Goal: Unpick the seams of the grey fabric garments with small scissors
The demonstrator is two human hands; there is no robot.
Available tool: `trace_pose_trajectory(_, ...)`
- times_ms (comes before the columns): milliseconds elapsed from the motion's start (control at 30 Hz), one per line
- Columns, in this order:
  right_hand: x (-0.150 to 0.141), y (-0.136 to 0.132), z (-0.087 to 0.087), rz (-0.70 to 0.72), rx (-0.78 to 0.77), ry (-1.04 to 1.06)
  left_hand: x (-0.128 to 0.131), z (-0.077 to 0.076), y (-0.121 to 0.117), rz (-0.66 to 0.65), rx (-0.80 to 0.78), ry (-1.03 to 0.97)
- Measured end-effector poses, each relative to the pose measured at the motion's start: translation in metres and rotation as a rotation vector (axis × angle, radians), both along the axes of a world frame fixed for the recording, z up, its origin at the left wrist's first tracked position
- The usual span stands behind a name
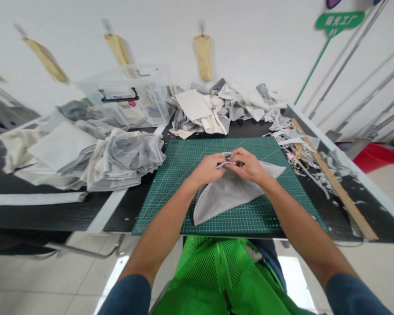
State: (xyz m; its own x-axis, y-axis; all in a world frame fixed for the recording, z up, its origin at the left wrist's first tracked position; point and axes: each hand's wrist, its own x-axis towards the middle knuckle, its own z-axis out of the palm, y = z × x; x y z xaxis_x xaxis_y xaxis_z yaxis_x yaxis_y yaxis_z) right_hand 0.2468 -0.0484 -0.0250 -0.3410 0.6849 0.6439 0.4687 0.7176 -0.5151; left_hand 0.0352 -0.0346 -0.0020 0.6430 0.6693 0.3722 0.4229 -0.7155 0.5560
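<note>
A folded piece of grey fabric [231, 192] lies partly on the green cutting mat [180, 166], its top edge bunched up between my two hands. On the left side, my left hand [210, 168] pinches that edge. My right hand [246, 165] grips the same edge just beside it, with the fingertips of both hands close together. Toward me, the lower part of the cloth spreads into a rounded flap, and a pointed corner sticks out to the right. Folds and fingers partly hide the gathered section.
Stacks of grey and cream cloth [128, 157] sit to the left, before a clear plastic box [124, 96]. More fabric scraps [200, 109] are heaped at the back. On the right lie a wooden ruler [338, 183] and cloth offcuts [335, 164]. A red bucket [376, 157] stands beyond the table.
</note>
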Motion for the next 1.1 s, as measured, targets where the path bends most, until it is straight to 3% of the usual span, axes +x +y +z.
trace_pose_trajectory(500, 0.001, 0.005, -0.01, 0.124, -0.017, -0.17, 0.002, -0.003, -0.002, -0.072, -0.005, -0.006)
trace_pose_trajectory(733, 0.0, -0.002, 0.001, 0.02, -0.092, -0.014, -0.002, 0.005, -0.004, 0.111, -0.025, -0.115)
trace_pose_trajectory(1100, -0.001, -0.009, 0.014, -0.007, -0.231, 0.21, -0.009, 0.015, -0.007, 0.109, -0.021, -0.125)
